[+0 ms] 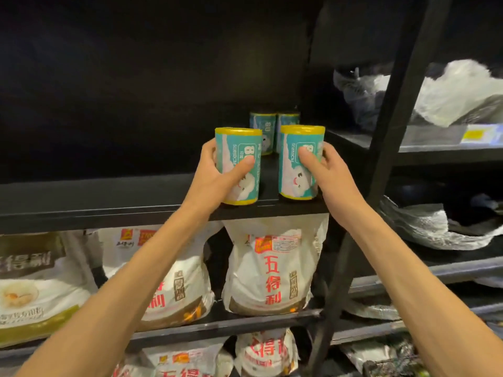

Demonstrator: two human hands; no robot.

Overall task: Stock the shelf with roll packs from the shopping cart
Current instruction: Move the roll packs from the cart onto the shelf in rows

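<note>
Two teal roll packs with yellow end bands stood upright at the front edge of the black shelf (109,197), side by side with a narrow gap between them. The left pack (239,156) was gripped by the left hand (215,178), the thumb lying across its front face and the fingers curled round its left side; the pack sat in the upper part of that hand, its base level with the shelf lip, and contact with the shelf could not be confirmed. The right pack (295,170) was gripped by the right hand (324,172), thumb pressed on the front label, fingers wrapped round the right side and out of sight behind it. Its base appeared to rest on the shelf. Behind these, near the back, two more packs (268,129) stood upright and touching each other. On the shelf below stood white bags (269,270) with red characters. To the right, a black upright (392,115) separated a neighbouring rack carrying crumpled plastic wrap (457,91).
</note>
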